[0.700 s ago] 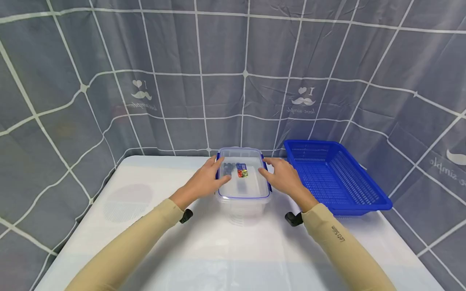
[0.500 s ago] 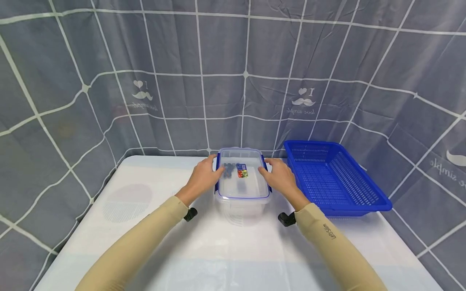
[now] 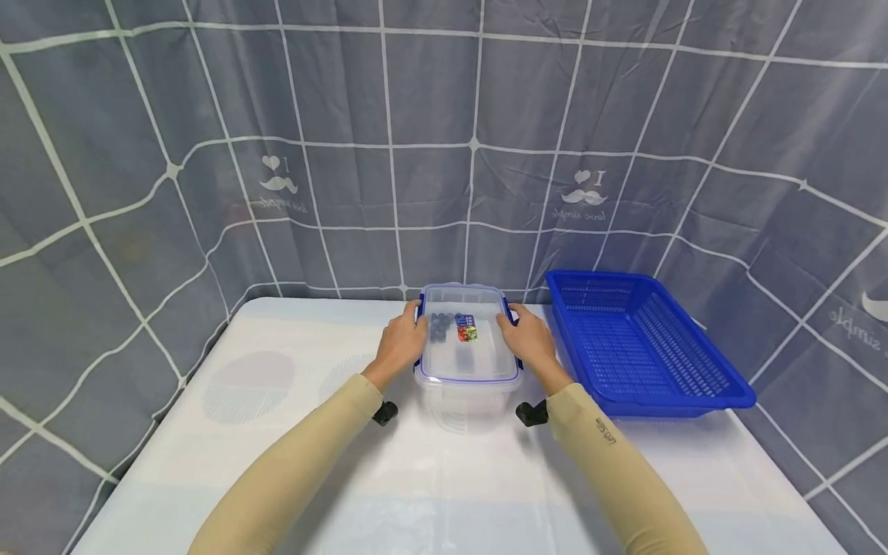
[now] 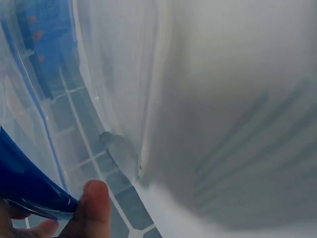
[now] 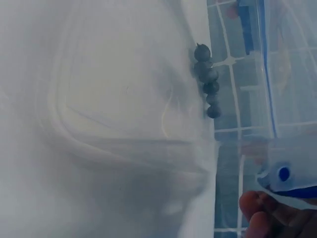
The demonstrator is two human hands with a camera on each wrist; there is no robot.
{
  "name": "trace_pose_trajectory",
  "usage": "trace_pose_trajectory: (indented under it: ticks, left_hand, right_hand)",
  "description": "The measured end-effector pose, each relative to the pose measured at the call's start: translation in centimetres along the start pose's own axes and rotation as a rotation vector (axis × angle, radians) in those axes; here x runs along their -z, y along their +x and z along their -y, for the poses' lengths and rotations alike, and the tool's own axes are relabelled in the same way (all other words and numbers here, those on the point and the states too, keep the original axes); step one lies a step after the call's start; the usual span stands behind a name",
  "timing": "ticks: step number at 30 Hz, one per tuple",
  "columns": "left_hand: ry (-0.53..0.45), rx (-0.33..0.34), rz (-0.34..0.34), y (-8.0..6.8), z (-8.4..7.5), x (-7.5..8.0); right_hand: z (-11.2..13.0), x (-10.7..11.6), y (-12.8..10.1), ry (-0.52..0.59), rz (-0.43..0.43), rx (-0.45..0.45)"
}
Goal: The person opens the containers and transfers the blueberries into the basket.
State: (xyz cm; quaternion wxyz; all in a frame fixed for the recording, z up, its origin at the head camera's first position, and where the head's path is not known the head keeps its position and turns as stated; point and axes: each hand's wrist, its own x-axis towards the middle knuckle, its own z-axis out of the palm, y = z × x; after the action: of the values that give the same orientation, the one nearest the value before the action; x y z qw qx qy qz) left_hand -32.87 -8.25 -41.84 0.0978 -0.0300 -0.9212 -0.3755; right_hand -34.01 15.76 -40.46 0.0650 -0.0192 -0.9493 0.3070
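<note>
Since the box (image 3: 479,358) sits on the worktop (image 3: 451,478) just beside the basket (image 3: 624,339), with left hand (image 3: 401,341) and right hand (image 3: 530,339) gripping its sides at the clips (image 4: 25,176), I'd work those evenly, box flat, no yanking imo.

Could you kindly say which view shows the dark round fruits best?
Right wrist view: the dark round fruits stand out individually in a row. The head view shows a hazy cluster through the clear lid; in the left wrist view, I can't make any out.
</note>
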Motion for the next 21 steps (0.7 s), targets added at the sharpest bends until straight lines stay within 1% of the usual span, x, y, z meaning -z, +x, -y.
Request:
trace_pose_trajectory:
  ticks: [5, 9, 13, 17, 21]
  left_hand:
    - [0.005, -0.004, -0.028, 0.3, -0.1, -0.2]
    - [0.018, -0.018, -0.034, 0.3, 0.0, -0.3]
    - [0.021, -0.033, -0.011, 0.4, 0.0, -0.5]
    - [0.023, -0.031, 0.008, 0.3, 0.0, -0.6]
    - [0.038, -0.045, -0.008, 0.2, -0.2, -0.4]
  right_hand:
    - [-0.6, -0.3, 0.5, 0.03, 0.026, -0.003]
    - [-0.9, -0.6, 0.9, 0.046, 0.026, 0.002]
    - [-1.2, -0.9, 1.0, 0.078, 0.023, 0.011]
    - [-1.5, -1.1, 0.9, 0.107, 0.026, 0.013]
    - [-1.6, -1.3, 1.0, 0.109, 0.035, 0.008]
